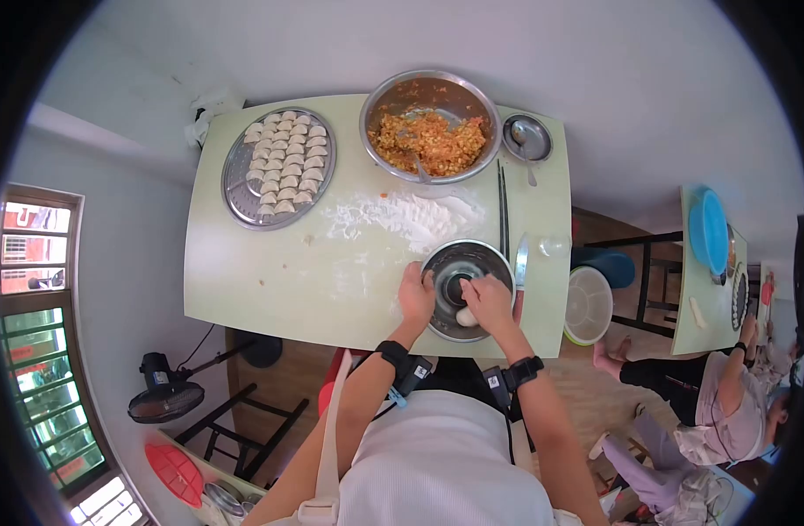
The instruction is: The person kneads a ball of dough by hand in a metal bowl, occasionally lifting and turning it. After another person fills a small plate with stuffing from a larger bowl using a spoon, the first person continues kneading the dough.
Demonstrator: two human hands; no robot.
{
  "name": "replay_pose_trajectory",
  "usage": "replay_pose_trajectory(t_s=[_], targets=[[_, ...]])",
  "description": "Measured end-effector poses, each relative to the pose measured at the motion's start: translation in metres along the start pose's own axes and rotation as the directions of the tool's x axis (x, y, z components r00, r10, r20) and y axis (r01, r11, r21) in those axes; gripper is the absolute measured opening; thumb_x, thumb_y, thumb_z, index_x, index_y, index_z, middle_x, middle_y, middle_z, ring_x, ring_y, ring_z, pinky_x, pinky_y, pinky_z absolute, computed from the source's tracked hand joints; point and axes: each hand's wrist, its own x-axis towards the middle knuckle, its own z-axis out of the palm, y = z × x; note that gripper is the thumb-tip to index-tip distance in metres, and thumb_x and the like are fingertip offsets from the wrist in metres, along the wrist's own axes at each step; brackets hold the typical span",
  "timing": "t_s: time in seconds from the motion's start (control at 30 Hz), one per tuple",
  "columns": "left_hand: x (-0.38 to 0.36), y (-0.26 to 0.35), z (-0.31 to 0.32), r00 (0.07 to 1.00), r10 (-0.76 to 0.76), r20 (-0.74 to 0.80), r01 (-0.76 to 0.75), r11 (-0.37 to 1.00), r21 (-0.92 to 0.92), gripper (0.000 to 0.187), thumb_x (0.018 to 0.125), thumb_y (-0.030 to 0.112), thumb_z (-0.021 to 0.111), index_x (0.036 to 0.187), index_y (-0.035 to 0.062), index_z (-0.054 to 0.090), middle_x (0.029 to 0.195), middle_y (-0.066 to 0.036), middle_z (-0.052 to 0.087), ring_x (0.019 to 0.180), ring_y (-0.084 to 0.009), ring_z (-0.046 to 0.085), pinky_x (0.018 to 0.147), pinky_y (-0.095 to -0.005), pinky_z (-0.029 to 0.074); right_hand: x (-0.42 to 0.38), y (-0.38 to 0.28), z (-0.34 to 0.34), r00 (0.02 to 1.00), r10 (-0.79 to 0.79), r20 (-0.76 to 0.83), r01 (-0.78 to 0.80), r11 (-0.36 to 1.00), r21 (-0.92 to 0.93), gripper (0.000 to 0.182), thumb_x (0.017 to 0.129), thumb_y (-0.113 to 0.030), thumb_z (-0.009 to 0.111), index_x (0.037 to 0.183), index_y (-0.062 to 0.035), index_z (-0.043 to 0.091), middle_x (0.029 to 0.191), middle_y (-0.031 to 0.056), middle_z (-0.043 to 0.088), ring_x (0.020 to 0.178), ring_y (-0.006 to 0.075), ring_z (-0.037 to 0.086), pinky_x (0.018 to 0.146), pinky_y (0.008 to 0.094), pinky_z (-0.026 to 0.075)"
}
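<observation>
My left hand [417, 294] is closed on the left rim of a steel mixing bowl [470, 246], thumb over the edge. Inside that bowl, my right hand [488, 302] has its fingers pinched together near the middle; what they hold, if anything, is hidden. A pale lump of dough [466, 317] shows in the bowl just below the right hand, seeming to touch it. To the right of the bowl lies a knife [521, 261], its handle pointing toward me. White flour [424, 219] is spread over the table beyond the bowl.
A round steel tray [237, 188] with rows of dumplings stands at the left. A large bowl [369, 103] of orange filling, chopsticks [504, 210] and a small bowl [549, 140] with a spoon are on the table [270, 302]. People sit at the right; a fan [165, 390] stands left.
</observation>
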Motion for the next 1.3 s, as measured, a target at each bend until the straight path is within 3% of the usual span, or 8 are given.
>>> replay_pose_trajectory(t_s=[0.4, 0.83, 0.93, 1.1, 1.17, 1.23, 1.27, 1.3], targets=[[0.001, -0.006, 0.002, 0.998, 0.050, 0.029, -0.051, 0.998, 0.020, 0.013, 0.082, 0.005, 0.057, 0.090, -0.0001, 0.048, 0.086, -0.021, 0.052, 0.081, -0.0414, 0.052, 0.068, -0.0454, 0.043, -0.015, -0.009, 0.029, 0.980, -0.086, -0.181, 0.023, 0.946, -0.323, 0.022, 0.077, -0.023, 0.061, 0.060, -0.0083, 0.059, 0.072, 0.0065, 0.056, 0.077, 0.0247, 0.051, 0.067, 0.0389, 0.037], [0.002, 0.007, -0.004, 0.997, 0.064, 0.032, -0.065, 0.997, 0.030, 0.012, 0.085, 0.005, 0.055, 0.092, -0.0023, 0.048, 0.082, -0.021, 0.051, 0.076, -0.0391, 0.051, 0.068, -0.0410, 0.042, 0.041, 0.019, 0.047, 0.983, -0.131, -0.130, 0.098, 0.967, -0.234, 0.023, 0.069, -0.028, 0.058, 0.057, -0.0085, 0.057, 0.067, 0.0066, 0.056, 0.075, 0.0243, 0.051, 0.069, 0.0398, 0.036], [-0.008, 0.001, 0.005, 0.990, -0.121, -0.068, 0.122, 0.992, 0.011, 0.011, 0.084, 0.004, 0.053, 0.092, -0.0025, 0.049, 0.082, -0.020, 0.051, 0.075, -0.0364, 0.050, 0.071, -0.0409, 0.041, 0.057, 0.020, 0.047, 0.970, -0.172, -0.174, 0.136, 0.970, -0.203, 0.026, 0.071, -0.028, 0.058, 0.054, -0.0085, 0.056, 0.062, 0.0061, 0.056, 0.070, 0.0232, 0.052, 0.068, 0.0376, 0.038], [-0.012, -0.004, -0.002, 0.995, -0.081, -0.063, 0.081, 0.997, -0.001, 0.015, 0.081, 0.003, 0.054, 0.091, -0.0030, 0.045, 0.088, -0.024, 0.049, 0.084, -0.0423, 0.049, 0.074, -0.0444, 0.041, 0.058, 0.018, 0.039, 0.989, -0.079, -0.125, 0.095, 0.988, 0.123, 0.034, 0.082, -0.025, 0.052, 0.054, -0.0054, 0.057, 0.057, 0.0071, 0.059, 0.061, 0.0245, 0.055, 0.064, 0.0374, 0.042], [-0.020, -0.008, -0.011, 0.993, -0.107, -0.051, 0.108, 0.994, 0.022, 0.017, 0.079, 0.004, 0.055, 0.091, -0.0028, 0.045, 0.088, -0.024, 0.049, 0.086, -0.0415, 0.050, 0.075, -0.0439, 0.041, 0.062, 0.015, 0.033, 0.905, 0.293, 0.307, -0.422, 0.543, 0.726, 0.042, 0.090, -0.023, 0.036, 0.068, -0.0011, 0.064, 0.060, 0.0106, 0.061, 0.062, 0.0239, 0.061, 0.067, 0.0328, 0.049], [-0.029, -0.012, -0.025, 0.943, -0.322, 0.088, 0.318, 0.947, 0.055, 0.025, 0.077, 0.008, 0.062, 0.094, -0.0032, 0.048, 0.087, -0.021, 0.054, 0.083, -0.0348, 0.054, 0.076, -0.0401, 0.043, 0.064, 0.016, 0.016, 0.912, 0.214, 0.350, -0.405, 0.332, 0.852, 0.034, 0.087, -0.020, 0.040, 0.076, -0.0005, 0.065, 0.067, 0.0119, 0.063, 0.066, 0.0252, 0.062, 0.069, 0.0341, 0.049], [-0.030, -0.014, -0.034, 0.946, -0.312, 0.092, 0.308, 0.950, 0.053, 0.025, 0.077, 0.008, 0.062, 0.094, -0.0032, 0.048, 0.087, -0.021, 0.054, 0.083, -0.0348, 0.054, 0.076, -0.0401, 0.043, 0.060, 0.014, 0.007, 0.915, 0.217, 0.340, -0.397, 0.334, 0.855, 0.034, 0.087, -0.020, 0.040, 0.076, -0.0005, 0.065, 0.067, 0.0119, 0.063, 0.066, 0.0252, 0.062, 0.069, 0.0341, 0.049], [-0.032, -0.012, -0.047, 0.913, -0.340, 0.224, 0.329, 0.940, 0.089, 0.030, 0.075, 0.010, 0.065, 0.097, -0.0022, 0.049, 0.088, -0.019, 0.054, 0.085, -0.0331, 0.055, 0.077, -0.0393, 0.043, 0.053, 0.012, -0.002, 0.932, 0.192, 0.309, -0.351, 0.693, 0.630, 0.027, 0.085, -0.019, 0.046, 0.080, -0.0007, 0.065, 0.078, 0.0122, 0.063, 0.074, 0.0259, 0.061, 0.072, 0.0359, 0.048]])
